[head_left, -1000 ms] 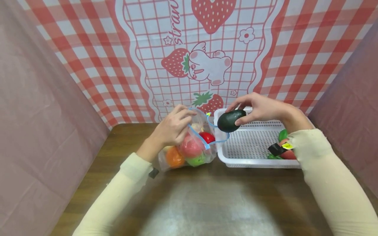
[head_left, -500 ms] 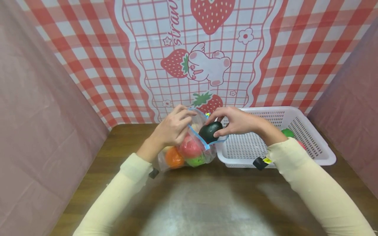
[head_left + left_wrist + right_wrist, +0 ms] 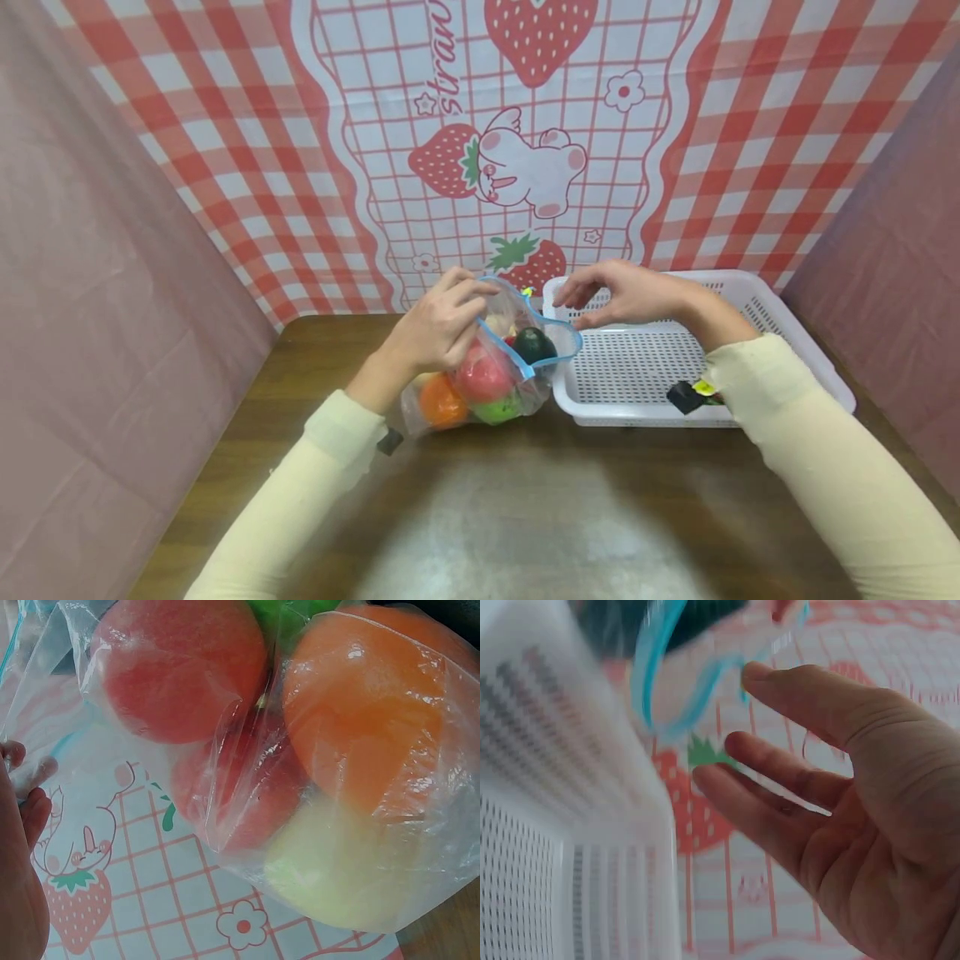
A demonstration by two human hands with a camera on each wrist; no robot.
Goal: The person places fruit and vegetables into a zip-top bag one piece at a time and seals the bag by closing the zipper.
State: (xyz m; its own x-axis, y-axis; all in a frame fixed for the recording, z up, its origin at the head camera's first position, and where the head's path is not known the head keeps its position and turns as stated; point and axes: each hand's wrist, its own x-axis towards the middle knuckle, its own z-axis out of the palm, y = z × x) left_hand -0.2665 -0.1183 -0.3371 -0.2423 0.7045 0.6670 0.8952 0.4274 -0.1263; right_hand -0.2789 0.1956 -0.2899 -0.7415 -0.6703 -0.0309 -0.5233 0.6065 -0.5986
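Observation:
A clear zip bag (image 3: 540, 392) with a blue-edged mouth stands on the table, gripped at its upper left edge by my left hand (image 3: 442, 325). Through the plastic show an orange (image 3: 442, 402), a pink-red round fruit (image 3: 483, 373) and a green one (image 3: 498, 408). The left wrist view also shows a pale yellow-green fruit (image 3: 337, 870) in the bag. A dark avocado (image 3: 534, 345) lies just inside the mouth. My right hand (image 3: 637, 292), fingers apart and holding nothing, hovers right of the mouth over the near end of the white basket (image 3: 637, 414).
The perforated white basket stands right of the bag, close against it; my right forearm covers part of its inside. A red-and-white strawberry-print cloth (image 3: 525, 167) hangs behind the wooden table (image 3: 495, 517). Pink curtains (image 3: 112, 292) close off both sides.
My right hand brought the avocado left from over the basket into the bag's mouth, let go of it and drew back right. The left hand kept its hold on the bag.

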